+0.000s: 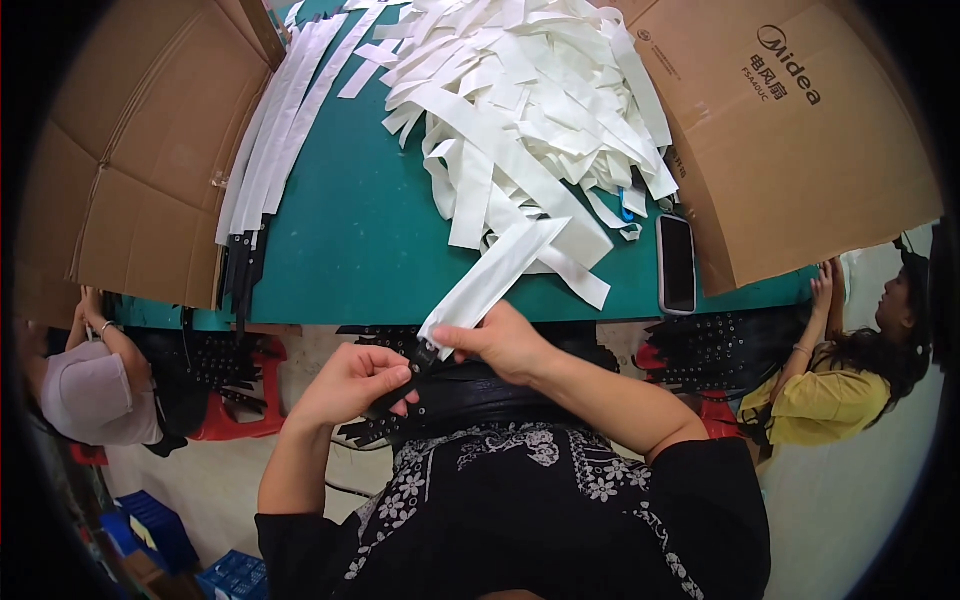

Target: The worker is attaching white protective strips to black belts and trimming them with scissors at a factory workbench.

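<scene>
In front of my waist, a flat white sleeve (492, 277) slants up onto the table, with a black belt (424, 356) entering its lower end. My right hand (503, 345) pinches the sleeve near its mouth, thumb on top. Closed around the belt just below the sleeve is my left hand (362, 384), its fingers curled. How much belt lies inside the sleeve is hidden. A big loose pile of white sleeves (540, 95) covers the table beyond. At the far left lie several sleeved belts (285, 140), black eyelet ends (243, 265) sticking out.
Cardboard sheets (150, 150) and a printed carton (800, 130) flank the green table (350, 215). A phone (676, 264) lies by the right carton. Bundles of eyelet belts (225, 362) rest on red stools (245, 415). People work at both sides; blue crates (160, 530) stand lower left.
</scene>
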Demonstrator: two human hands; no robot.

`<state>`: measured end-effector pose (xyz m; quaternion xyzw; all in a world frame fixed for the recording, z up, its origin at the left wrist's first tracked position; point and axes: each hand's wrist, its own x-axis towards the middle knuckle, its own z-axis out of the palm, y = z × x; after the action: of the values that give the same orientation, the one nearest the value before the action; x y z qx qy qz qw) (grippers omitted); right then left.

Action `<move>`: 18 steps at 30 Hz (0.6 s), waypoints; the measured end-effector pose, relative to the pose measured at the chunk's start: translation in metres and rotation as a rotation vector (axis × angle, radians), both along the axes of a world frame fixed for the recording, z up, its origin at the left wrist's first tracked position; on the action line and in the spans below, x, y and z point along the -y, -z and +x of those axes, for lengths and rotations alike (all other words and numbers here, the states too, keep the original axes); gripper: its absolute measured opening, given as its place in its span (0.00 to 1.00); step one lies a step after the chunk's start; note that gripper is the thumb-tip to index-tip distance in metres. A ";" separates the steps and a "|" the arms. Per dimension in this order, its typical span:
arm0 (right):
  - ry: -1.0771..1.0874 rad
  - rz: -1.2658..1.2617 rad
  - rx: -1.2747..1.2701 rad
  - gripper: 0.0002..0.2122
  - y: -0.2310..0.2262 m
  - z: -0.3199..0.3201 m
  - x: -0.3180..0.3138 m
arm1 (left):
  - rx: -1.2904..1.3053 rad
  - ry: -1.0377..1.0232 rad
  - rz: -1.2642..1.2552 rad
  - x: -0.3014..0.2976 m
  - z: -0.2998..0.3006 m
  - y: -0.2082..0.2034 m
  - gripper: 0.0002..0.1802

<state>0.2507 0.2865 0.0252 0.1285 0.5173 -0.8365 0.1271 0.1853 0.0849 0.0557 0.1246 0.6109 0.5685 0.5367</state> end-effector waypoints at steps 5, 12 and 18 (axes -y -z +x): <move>0.084 -0.049 -0.002 0.10 0.001 0.014 -0.001 | -0.052 -0.120 -0.047 0.011 0.008 -0.005 0.06; -0.005 -0.063 0.073 0.12 0.019 0.050 0.034 | 0.084 -0.064 -0.104 0.026 0.021 0.010 0.08; 0.052 -0.195 0.109 0.09 0.033 0.067 0.042 | -0.048 -0.047 -0.074 0.028 0.043 0.020 0.09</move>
<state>0.3175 0.2444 -0.0075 0.1740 0.4224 -0.8776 0.1450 0.2280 0.0572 0.0357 0.1039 0.6469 0.5548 0.5128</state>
